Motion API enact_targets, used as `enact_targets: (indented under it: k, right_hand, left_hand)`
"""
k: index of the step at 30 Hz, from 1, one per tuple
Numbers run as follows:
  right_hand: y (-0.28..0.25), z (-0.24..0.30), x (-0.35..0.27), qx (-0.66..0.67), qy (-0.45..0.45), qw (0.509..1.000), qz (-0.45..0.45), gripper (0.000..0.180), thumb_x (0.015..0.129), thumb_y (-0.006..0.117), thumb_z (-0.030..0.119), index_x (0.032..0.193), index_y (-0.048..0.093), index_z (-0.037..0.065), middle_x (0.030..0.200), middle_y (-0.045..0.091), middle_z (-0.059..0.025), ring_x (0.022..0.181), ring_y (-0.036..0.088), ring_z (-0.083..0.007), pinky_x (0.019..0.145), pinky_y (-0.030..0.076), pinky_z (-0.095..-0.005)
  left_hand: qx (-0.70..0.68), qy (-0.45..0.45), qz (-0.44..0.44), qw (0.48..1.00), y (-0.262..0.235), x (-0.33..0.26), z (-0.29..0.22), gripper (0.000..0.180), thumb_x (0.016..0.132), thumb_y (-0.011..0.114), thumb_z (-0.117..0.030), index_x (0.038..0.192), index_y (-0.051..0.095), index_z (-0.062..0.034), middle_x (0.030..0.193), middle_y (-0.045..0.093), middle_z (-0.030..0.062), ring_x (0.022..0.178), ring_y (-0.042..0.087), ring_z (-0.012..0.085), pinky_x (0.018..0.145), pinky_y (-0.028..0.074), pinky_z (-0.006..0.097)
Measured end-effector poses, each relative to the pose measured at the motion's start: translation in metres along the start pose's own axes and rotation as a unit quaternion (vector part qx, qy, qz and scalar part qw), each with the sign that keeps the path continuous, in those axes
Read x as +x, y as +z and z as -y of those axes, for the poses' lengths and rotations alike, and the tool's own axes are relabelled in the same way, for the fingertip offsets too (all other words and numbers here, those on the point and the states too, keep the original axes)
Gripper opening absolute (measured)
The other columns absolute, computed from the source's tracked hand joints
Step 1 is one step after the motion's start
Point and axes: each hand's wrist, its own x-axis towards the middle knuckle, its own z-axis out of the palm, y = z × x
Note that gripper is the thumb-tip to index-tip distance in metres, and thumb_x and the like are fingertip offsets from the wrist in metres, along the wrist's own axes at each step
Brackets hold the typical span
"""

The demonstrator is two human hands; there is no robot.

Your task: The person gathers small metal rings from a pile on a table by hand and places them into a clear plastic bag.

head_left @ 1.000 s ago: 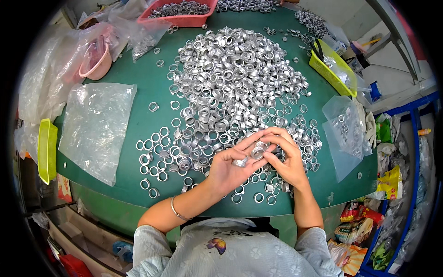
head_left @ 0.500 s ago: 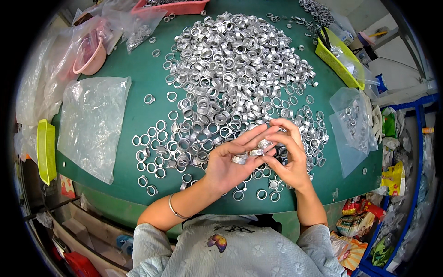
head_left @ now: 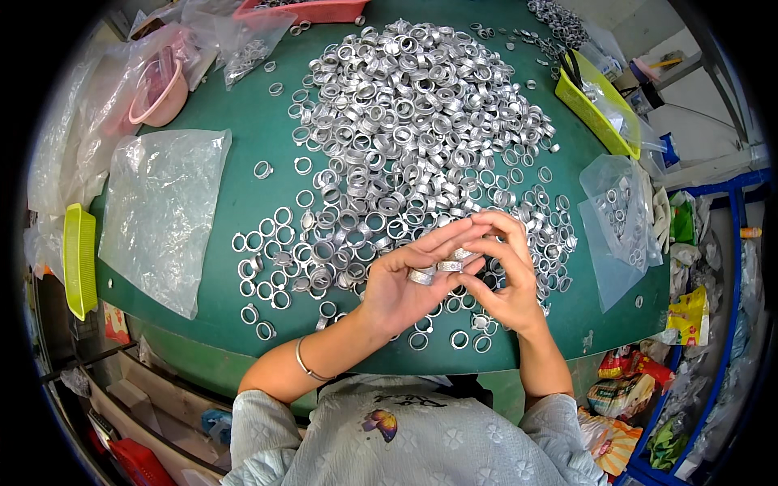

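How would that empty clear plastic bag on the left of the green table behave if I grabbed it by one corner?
The clear plastic bag looks thin and wrinkled, so it would likely hang limp and crumple rather than keep its shape. It lies flat and seems empty, so it is probably very light. A push might slide it easily over the smooth green table.

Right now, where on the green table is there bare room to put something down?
Bare green table shows between the clear plastic bag and the pile of metal rings. Around the left hand and right hand it is crowded with loose rings.
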Motion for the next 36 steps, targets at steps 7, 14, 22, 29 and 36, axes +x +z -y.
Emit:
enact_targets:
  k: [7, 14, 22, 29, 36]
  right_hand:
    - [-0.008, -0.01, -0.004, 0.159, 0.054, 0.985, -0.046, 0.023, 0.072, 0.068, 0.008, 0.094, 0.064, 0.002, 0.113, 0.055, -0.0121, 0.106, 0.05, -0.025, 0.088, 0.04, -0.0364]
    - [-0.007, -0.027, 0.041, -0.069, 0.081, 0.991, 0.08, 0.032, 0.082, 0.063, 0.015, 0.111, 0.058, 0.002, 0.112, 0.057, -0.0135, 0.105, 0.053, -0.0305, 0.09, 0.041, -0.0354]
    - [-0.005, -0.035, 0.023, -0.201, 0.045, 0.96, 0.192, 0.044, 0.079, 0.066, 0.019, 0.121, 0.054, 0.01, 0.132, 0.042, -0.0142, 0.121, 0.042, -0.0327, 0.101, 0.033, -0.0413]
    - [-0.014, -0.029, 0.042, -0.209, 0.047, 0.974, 0.075, 0.015, 0.076, 0.067, 0.009, 0.09, 0.068, 0.008, 0.097, 0.063, -0.0063, 0.092, 0.053, -0.026, 0.084, 0.038, -0.0368]
    - [0.044, -0.048, 0.07, -0.213, -0.058, 0.965, 0.143, 0.018, 0.073, 0.068, 0.009, 0.09, 0.063, 0.008, 0.122, 0.051, -0.0083, 0.114, 0.044, -0.0306, 0.096, 0.033, -0.0423]
  left_hand:
    - [0.043, -0.093, -0.099, 0.99, -0.022, -0.004, 0.009, 0.024, 0.093, 0.051, -0.026, 0.1, 0.058, -0.0032, 0.076, 0.053, 0.0054, 0.067, 0.049, 0.0133, 0.053, 0.041, 0.024]
    - [0.144, -0.193, -0.079, 0.967, -0.02, -0.005, 0.009, 0.049, 0.097, 0.034, -0.047, 0.092, 0.058, -0.0047, 0.06, 0.046, 0.0047, 0.04, 0.037, 0.011, 0.031, 0.023, 0.021]
    - [0.181, -0.19, 0.001, 0.965, -0.02, -0.005, 0.016, 0.041, 0.097, 0.041, -0.037, 0.103, 0.056, 0.0009, 0.064, 0.045, 0.0024, 0.041, 0.042, 0.011, 0.03, 0.023, 0.021]
    - [0.162, -0.173, 0.013, 0.971, -0.015, -0.007, 0.019, 0.043, 0.098, 0.036, -0.037, 0.103, 0.057, 0.0004, 0.078, 0.052, 0.0078, 0.057, 0.048, 0.0127, 0.036, 0.027, 0.019]
    - [0.107, -0.186, 0.033, 0.976, -0.025, -0.005, 0.018, 0.035, 0.097, 0.043, -0.035, 0.102, 0.057, -0.0034, 0.08, 0.052, 0.0061, 0.056, 0.045, 0.0117, 0.036, 0.026, 0.018]
